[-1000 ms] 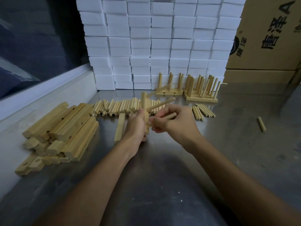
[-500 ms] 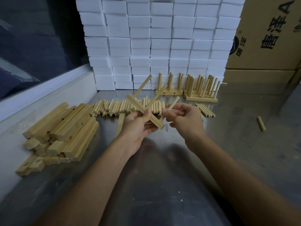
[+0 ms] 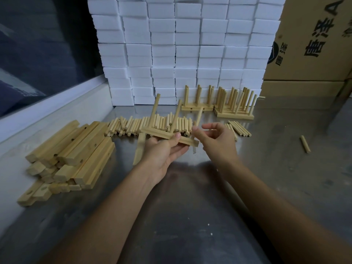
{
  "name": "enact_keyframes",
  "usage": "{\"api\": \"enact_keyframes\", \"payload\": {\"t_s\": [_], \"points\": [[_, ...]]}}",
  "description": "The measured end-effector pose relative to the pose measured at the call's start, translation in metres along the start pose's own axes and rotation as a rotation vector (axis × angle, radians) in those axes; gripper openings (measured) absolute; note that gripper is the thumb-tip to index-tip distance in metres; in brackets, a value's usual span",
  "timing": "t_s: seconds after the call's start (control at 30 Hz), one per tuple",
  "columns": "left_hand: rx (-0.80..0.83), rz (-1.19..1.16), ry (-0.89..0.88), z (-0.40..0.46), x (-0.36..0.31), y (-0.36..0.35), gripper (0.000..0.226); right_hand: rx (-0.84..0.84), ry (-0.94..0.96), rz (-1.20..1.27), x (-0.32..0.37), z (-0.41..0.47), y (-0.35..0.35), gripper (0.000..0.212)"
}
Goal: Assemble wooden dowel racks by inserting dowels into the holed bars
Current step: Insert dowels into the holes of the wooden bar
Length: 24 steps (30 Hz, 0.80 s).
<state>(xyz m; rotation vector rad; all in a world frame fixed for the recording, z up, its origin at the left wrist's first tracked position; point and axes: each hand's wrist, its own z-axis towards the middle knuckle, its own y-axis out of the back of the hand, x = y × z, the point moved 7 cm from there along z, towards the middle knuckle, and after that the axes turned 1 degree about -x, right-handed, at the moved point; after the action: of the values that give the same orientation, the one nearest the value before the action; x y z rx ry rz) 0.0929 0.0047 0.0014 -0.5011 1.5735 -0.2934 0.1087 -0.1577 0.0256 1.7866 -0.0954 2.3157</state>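
Note:
My left hand grips a short holed bar above the metal table, held nearly level. Two dowels stand up from the bar, tilted slightly right. My right hand pinches a third dowel at the bar's right end, its lower tip at the end hole. A row of loose dowels lies just behind my hands. A heap of holed bars lies at the left.
Two finished racks stand at the back before a wall of white foam blocks. One bar lies under my left hand. More dowels and a stray dowel lie right. A cardboard box fills the back right.
My left hand turned the bar from upright to nearly level, so its dowels now point up. My right hand brought a further dowel to the bar's right end.

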Motion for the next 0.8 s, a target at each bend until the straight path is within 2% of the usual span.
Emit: {"api": "enact_keyframes", "payload": {"t_s": [0.13, 0.27, 0.37, 0.57, 0.8], "points": [[-0.004, -0.054, 0.011, 0.0, -0.001, 0.002, 0.024, -0.083, 0.178, -0.131, 0.01, -0.003, 0.003, 0.018], [-0.004, -0.046, 0.018, 0.0, 0.0, 0.004, 0.029, -0.026, 0.517, -0.424, 0.035, -0.019, -0.007, 0.011], [0.015, -0.017, 0.02, -0.001, 0.001, 0.002, 0.031, 0.036, 0.693, -0.473, 0.052, -0.033, -0.02, 0.007], [0.031, -0.059, 0.013, -0.001, 0.002, -0.003, 0.018, 0.174, 0.718, -0.668, 0.052, -0.042, -0.038, 0.029], [0.093, 0.037, 0.033, 0.0, 0.007, -0.009, 0.025, 0.193, 0.714, -0.777, 0.046, -0.036, -0.037, 0.028]]}}
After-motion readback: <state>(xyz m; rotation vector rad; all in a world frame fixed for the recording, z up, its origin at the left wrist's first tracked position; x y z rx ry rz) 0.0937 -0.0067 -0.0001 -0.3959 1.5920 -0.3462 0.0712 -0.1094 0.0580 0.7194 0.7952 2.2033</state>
